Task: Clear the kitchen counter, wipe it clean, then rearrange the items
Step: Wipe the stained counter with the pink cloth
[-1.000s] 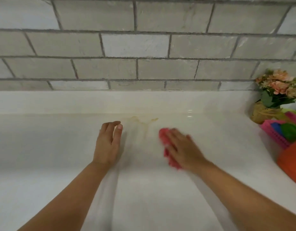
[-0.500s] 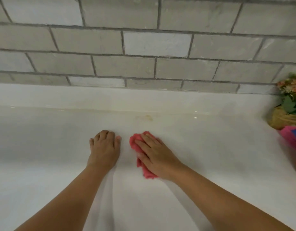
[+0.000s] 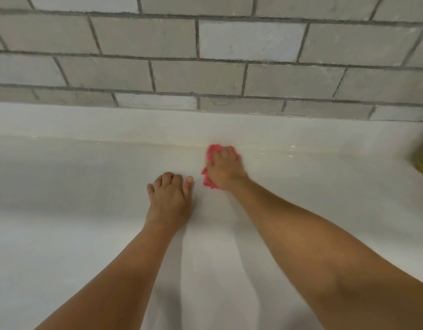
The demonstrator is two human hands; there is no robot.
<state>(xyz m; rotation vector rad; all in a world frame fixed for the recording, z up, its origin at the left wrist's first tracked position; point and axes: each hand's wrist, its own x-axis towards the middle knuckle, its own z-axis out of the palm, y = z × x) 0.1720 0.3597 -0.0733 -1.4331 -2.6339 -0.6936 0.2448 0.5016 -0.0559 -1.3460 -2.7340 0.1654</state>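
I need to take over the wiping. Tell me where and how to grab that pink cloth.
The pink cloth lies bunched flat under the right hand, at the back of the counter by the wall. Its free edges poke out at the near left and past the fingers. Come from above, palm down, probably gathering the near-left edge.

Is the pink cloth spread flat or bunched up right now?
Bunched up: the pink cloth shows only as crumpled edges around the right hand pressing it on the counter.
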